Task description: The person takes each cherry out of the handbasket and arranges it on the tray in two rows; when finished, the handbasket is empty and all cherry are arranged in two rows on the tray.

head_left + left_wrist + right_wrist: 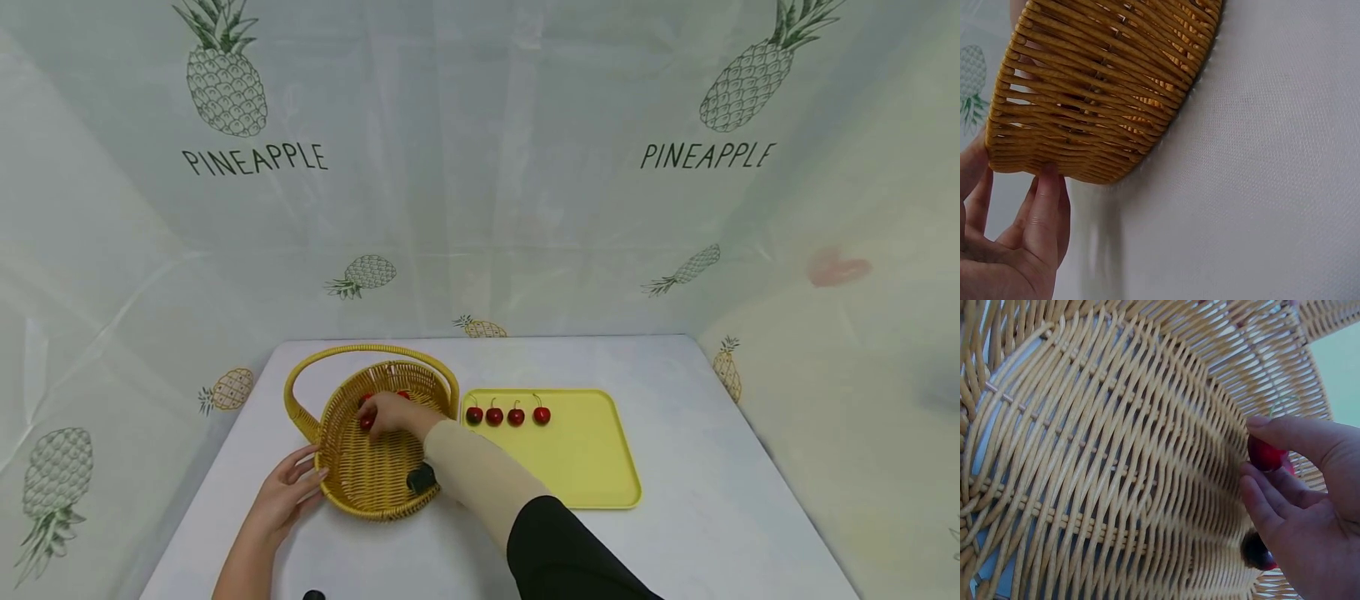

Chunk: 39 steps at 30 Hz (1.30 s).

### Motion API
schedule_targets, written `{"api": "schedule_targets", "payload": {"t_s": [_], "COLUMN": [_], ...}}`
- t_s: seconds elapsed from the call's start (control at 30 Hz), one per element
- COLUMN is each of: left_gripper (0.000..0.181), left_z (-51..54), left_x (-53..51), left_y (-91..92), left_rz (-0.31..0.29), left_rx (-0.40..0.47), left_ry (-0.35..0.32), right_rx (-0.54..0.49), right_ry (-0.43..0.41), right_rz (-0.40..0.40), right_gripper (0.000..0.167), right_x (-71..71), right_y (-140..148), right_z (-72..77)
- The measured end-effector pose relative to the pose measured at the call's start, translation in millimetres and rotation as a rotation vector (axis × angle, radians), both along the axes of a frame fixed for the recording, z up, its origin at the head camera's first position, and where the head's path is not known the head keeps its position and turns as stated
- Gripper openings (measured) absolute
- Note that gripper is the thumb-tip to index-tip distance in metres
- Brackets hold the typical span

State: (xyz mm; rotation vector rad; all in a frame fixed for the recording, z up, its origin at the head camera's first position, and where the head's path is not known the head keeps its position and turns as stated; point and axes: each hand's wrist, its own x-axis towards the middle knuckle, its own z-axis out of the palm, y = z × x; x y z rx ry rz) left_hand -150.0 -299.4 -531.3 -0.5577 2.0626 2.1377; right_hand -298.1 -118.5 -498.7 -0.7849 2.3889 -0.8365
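Note:
A yellow wicker basket (pixel 378 475) with a tall handle stands at the left of the table, tilted toward the camera. My left hand (pixel 281 496) touches its left rim; in the left wrist view the fingers (pixel 1044 212) rest against the woven side (pixel 1085 94). Inside the basket, my right hand (pixel 397 414) pinches a red cherry (pixel 1265 454) between thumb and fingers, the right hand (pixel 1310 487) being near the basket wall. Another dark red cherry (pixel 1259 551) lies below those fingers. Further cherries in the basket are partly hidden by the hand.
Right of the basket lies a yellow tray (pixel 577 467) with several cherries (pixel 516 416) in a row near its far edge. A white table (pixel 697 467) carries both. A pineapple-print sheet (pixel 480 208) hangs behind. A small black object (pixel 313 595) shows at the bottom edge.

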Motion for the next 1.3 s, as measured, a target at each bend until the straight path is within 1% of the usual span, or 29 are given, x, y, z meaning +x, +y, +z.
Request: {"api": "schedule_targets", "payload": {"t_s": [0.1,0.27,0.33,0.47,0.67,0.77,0.9,1.0,1.13,1.3], "left_gripper": [0.062,0.061,0.061,0.057,0.050,0.050,0.051,0.053,0.054,0.054], "left_z": [0.3,0.4,0.7,1.4,1.3,1.3,1.2,1.0,1.2,1.6], "left_x": [-0.8,-0.7,-0.2,1.2,-0.2,0.1,1.8,1.8,1.6,0.6], "left_y": [0.8,0.1,-0.6,-2.1,-2.4,-2.7,-3.7,-4.3,-3.2,-1.7], "left_rz": [-0.017,-0.015,-0.006,-0.012,-0.007,-0.016,-0.014,-0.008,-0.021,-0.022], "left_rx": [0.000,0.015,0.019,0.015,0.022,0.026,0.028,0.026,0.025,0.019], "left_ry": [0.002,-0.007,-0.014,-0.014,-0.009,-0.007,-0.011,-0.016,-0.016,-0.011], "right_rx": [-0.006,-0.030,-0.049,-0.083,-0.132,-0.163,-0.189,-0.200,-0.209,-0.206], "right_ry": [-0.004,-0.006,-0.012,-0.010,-0.008,-0.026,-0.046,-0.054,-0.063,-0.053], "right_rz": [0.015,0.031,0.034,0.040,0.051,0.047,0.045,0.056,0.074,0.109], "right_gripper": [0.043,0.040,0.038,0.036,0.031,0.028,0.025,0.025,0.024,0.023], "right_x": [0.0,3.2,5.6,11.1,19.0,22.3,27.3,30.8,34.2,36.8], "right_y": [2.2,4.8,6.2,11.8,27.4,35.5,44.0,50.6,60.7,73.4], "right_z": [2.9,7.1,9.8,16.6,23.1,25.3,27.9,29.2,30.2,33.0]}}
